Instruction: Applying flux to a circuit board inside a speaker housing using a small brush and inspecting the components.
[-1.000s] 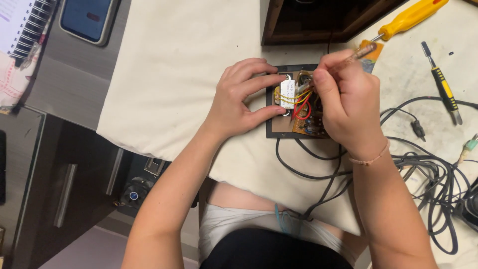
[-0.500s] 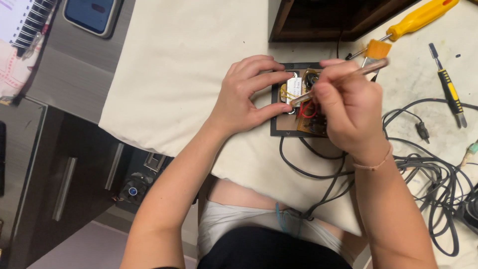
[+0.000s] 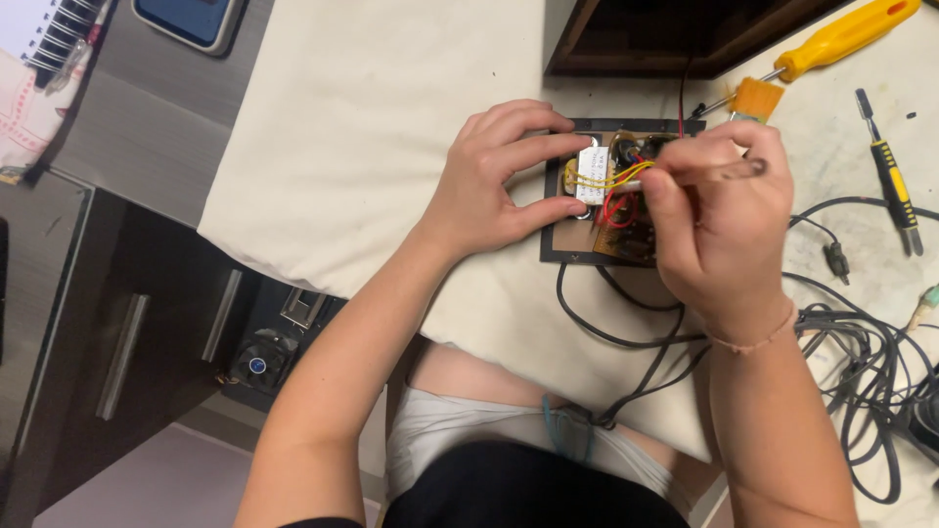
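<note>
A small circuit board [image 3: 599,238] with a white-wrapped transformer [image 3: 590,176] and yellow and red wires sits in a black frame on a cream cloth [image 3: 391,147]. My left hand [image 3: 494,181] grips the board's left edge, thumb below and fingers on top by the transformer. My right hand [image 3: 719,220] is closed on a slim pen-like tool [image 3: 738,170]. The tool's tip points left into the wires on the board. This hand hides the board's right part.
A yellow-handled screwdriver [image 3: 846,37] and an orange brush head [image 3: 758,98] lie beyond the board. A small black-and-yellow screwdriver [image 3: 890,176] lies at the right. Tangled black cables [image 3: 851,342] spread at the lower right. A dark wooden box [image 3: 665,34] stands behind. A phone [image 3: 191,18] and notebook [image 3: 44,29] lie at the top left.
My right hand has shifted down over the board and the slim tool has swung flatter, its tip now among the wires. My left hand keeps its hold.
</note>
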